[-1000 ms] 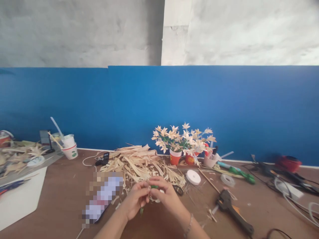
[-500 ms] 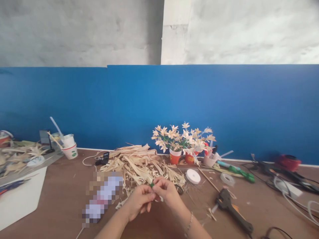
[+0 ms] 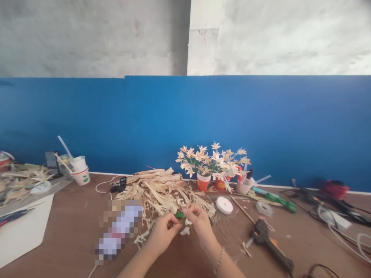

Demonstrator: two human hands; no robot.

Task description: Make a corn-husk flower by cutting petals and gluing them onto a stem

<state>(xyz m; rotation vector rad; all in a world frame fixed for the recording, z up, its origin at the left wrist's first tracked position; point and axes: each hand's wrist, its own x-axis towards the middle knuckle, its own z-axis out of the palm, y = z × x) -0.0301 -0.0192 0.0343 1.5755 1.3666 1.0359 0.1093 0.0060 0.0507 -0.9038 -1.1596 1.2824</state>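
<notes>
My left hand (image 3: 163,233) is closed, thumb pressed toward its bent fingers; whatever it pinches is too small to name. A short gap away, my right hand (image 3: 201,224) has thumb and forefinger pressed together, also on something I cannot make out. A small green piece (image 3: 179,215) shows between the hands, close to the left fingertips; whether it is held or lies behind them, I cannot tell. Below the right fingertips, a pale scrap (image 3: 184,231) lies on the brown table. Just beyond both hands spreads a heap of dried husk strips (image 3: 159,189).
Behind the heap, dried-husk flowers (image 3: 216,156) stand in red paper cups (image 3: 204,183). To the right are a white ribbon spool (image 3: 224,205), a tape roll (image 3: 264,209), a black glue gun (image 3: 271,245) and cables. Left, a blurred-out object (image 3: 120,229) and a white cup (image 3: 81,176).
My hands have moved apart from near contact, the right one slightly to the right. More of the green piece and the pale scrap below now show between them.
</notes>
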